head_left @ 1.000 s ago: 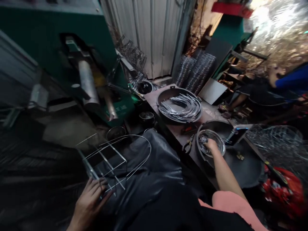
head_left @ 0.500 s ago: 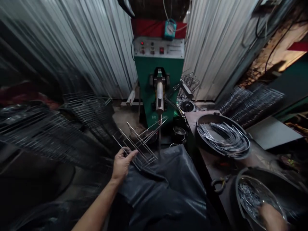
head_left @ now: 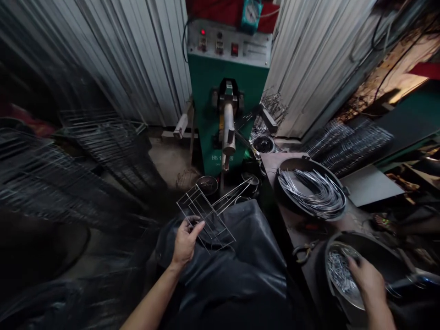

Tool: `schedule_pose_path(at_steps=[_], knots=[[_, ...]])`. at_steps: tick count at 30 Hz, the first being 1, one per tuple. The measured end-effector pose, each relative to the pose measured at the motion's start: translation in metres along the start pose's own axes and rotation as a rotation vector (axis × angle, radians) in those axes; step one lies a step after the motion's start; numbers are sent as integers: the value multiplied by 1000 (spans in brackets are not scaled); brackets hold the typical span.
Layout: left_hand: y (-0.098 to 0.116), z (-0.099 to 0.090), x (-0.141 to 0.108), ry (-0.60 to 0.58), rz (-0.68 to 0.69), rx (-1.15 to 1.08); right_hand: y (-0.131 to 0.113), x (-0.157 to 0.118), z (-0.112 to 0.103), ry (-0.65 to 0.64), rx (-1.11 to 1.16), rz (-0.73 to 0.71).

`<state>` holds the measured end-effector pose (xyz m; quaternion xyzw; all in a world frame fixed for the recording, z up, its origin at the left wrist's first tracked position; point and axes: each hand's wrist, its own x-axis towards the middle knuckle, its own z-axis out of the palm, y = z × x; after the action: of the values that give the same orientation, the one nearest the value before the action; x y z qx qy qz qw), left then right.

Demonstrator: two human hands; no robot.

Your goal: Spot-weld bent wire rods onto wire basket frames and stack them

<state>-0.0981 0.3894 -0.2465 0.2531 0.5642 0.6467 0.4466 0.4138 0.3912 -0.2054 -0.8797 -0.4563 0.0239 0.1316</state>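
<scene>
My left hand (head_left: 187,240) grips a welded wire rack (head_left: 211,215) by its near left edge, thumb on top. The rack is tilted over the dark apron (head_left: 247,266) across my lap, and two thin wires reach from it toward the upper right. On the right, my right hand (head_left: 369,277) is at a round bowl (head_left: 359,303) of short metal wire pieces (head_left: 338,270). Its fingers are drawn together over the pieces; whatever is between them is hidden. This bowl sits inside a larger dark pan (head_left: 381,250).
A green machine (head_left: 199,91) with a metal electrode arm (head_left: 228,128) stands in front. Another pan (head_left: 280,183) of long bent wires (head_left: 319,197) and pliers (head_left: 304,252) lie on the right-hand table (head_left: 285,213). Wire racks (head_left: 110,146) are stacked at left.
The wire rack in my left hand has turned and lies flatter, nearer my lap. My right hand has come further into view over the wire pieces. The view has tipped downward.
</scene>
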Motion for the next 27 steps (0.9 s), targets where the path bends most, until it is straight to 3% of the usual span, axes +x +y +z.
schedule_pose_path(at_steps=[3,6,8,10,12,15,21,27], knots=[[-1,1,-2,-40,50,43,-106,-22,1,-111,398,-233],[3,6,-5,-22,98,48,-212,-50,23,-359,741,-441],[5,9,-9,14,105,38,-264,-67,41,-545,898,-511],[6,11,-12,53,100,21,-299,-80,56,-684,1049,-528],[4,12,-14,78,89,-1,-321,-88,66,-765,1174,-527],[0,11,-14,100,82,-23,-337,-90,71,-782,1276,-545],[-4,7,-11,32,67,16,-354,-85,74,-824,1299,-561],[-5,7,-9,36,44,75,-366,-85,81,-867,1343,-518]])
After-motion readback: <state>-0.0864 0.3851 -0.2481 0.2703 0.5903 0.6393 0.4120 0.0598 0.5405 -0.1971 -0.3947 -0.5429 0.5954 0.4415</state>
